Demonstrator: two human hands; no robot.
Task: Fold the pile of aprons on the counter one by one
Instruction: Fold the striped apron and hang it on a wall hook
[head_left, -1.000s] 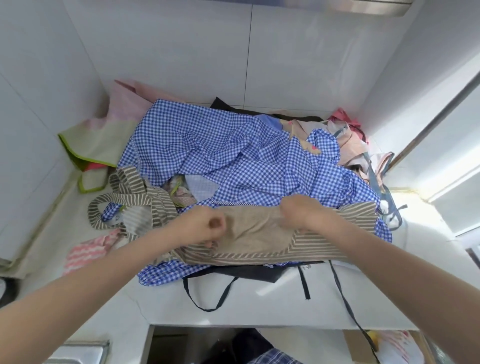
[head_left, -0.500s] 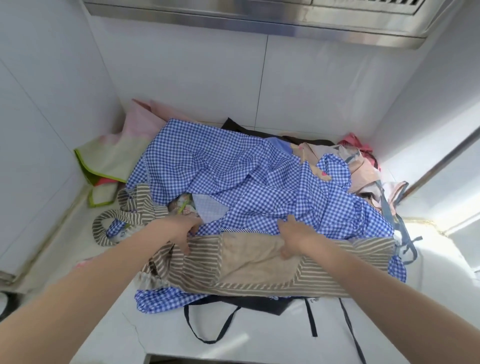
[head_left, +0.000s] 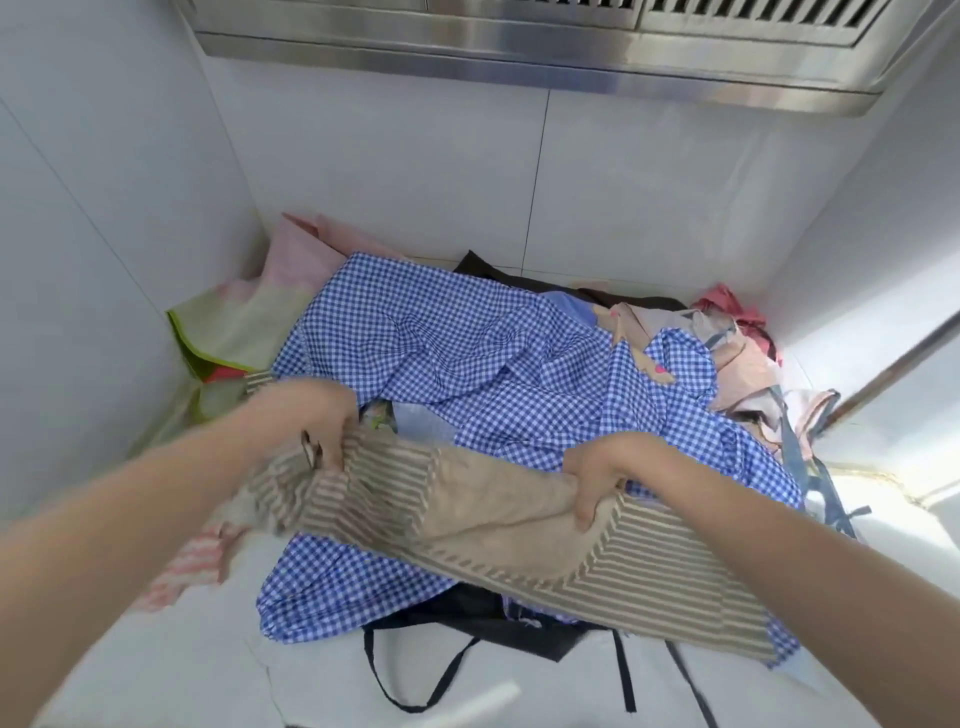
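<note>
A: Head view, looking down on a white counter (head_left: 197, 654) in a tiled corner. We see both bare hands on a beige striped apron (head_left: 613, 566) that lies across the front of the pile, over a blue gingham apron (head_left: 457, 353).

B: The left hand (head_left: 311, 415) is blurred; we make out its fingers curled over the apron's upper left edge, bunching the striped cloth. The right hand (head_left: 608, 470) grasps the upper edge farther right, thumb in front on the plain beige pocket panel (head_left: 498, 504).

A: Between the two hands the top edge is raised off the pile. The apron's right end slopes down toward the counter's front edge.

B: Under it we note a black apron (head_left: 493, 618), its ties (head_left: 415, 670) trailing forward on the counter. Behind the gingham, against the back wall, lies more dark cloth (head_left: 498, 273).

A: At left we see a pale green and pink cloth with lime trim (head_left: 234, 332) by the wall, and a pink striped cloth (head_left: 192, 566) on the counter. At right, pink and peach aprons (head_left: 737, 353) with grey-blue straps (head_left: 810, 467). A stainless range hood (head_left: 519, 47) spans the top.
</note>
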